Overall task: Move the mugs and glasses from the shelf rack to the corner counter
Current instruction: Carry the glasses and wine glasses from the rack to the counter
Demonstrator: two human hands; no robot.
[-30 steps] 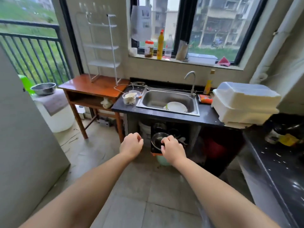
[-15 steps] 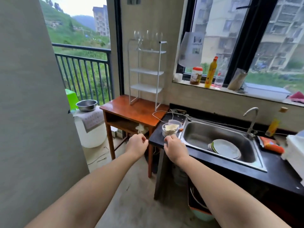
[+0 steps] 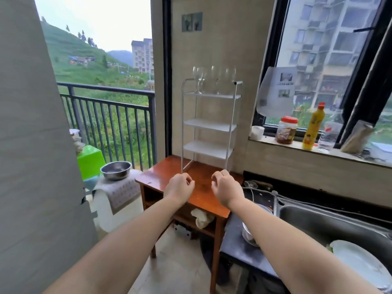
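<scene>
My left hand (image 3: 179,187) and right hand (image 3: 228,188) hover over the red-brown wooden table (image 3: 161,177), fingers loosely curled, holding nothing. The clear stemmed wine glasses (image 3: 214,79) stand on the top tier of the white metal shelf rack (image 3: 209,126) — at the table's back edge, by the wall.

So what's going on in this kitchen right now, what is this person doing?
A person stands facing a white shelf rack on a small wooden table. Both the left hand and the right hand are held out, loosely curled and holding nothing. Several wine glasses stand on the rack's top tier; the lower tiers look bare. Nothing has been picked up yet.
</scene>
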